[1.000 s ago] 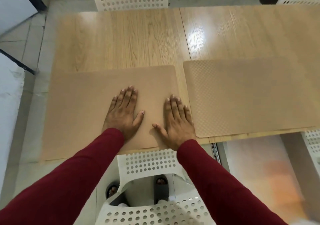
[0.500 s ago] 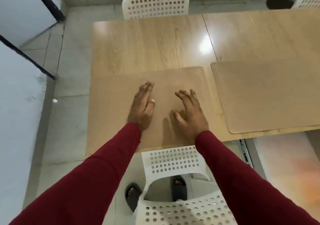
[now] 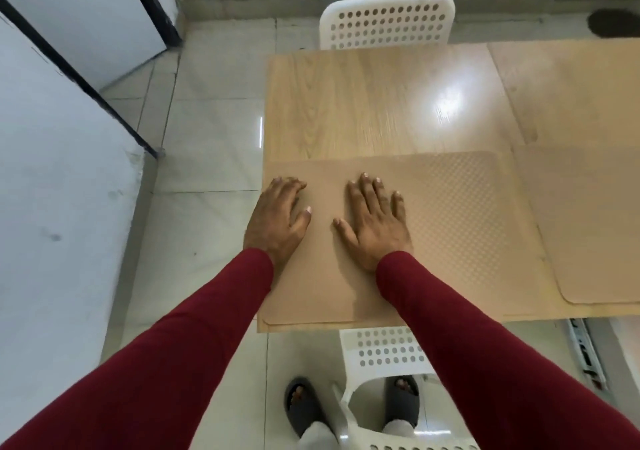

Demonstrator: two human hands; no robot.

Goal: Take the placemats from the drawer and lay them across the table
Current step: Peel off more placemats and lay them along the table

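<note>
With both palms down, you have no closed grip on anything: your left hand and right hand lie flat and spread on the near placemat, fingers extended, pressing rather than holding. That mat lies under your hands at the left end of the surface, its near edge close to the surface edge. Flat pressure likely serves to seat and square it. A second placemat lies just to the right of your right hand, apart by a narrow strip. Beyond your fingertips the wood is bare, with a white chair past it. Drawer not identifiable.
</note>
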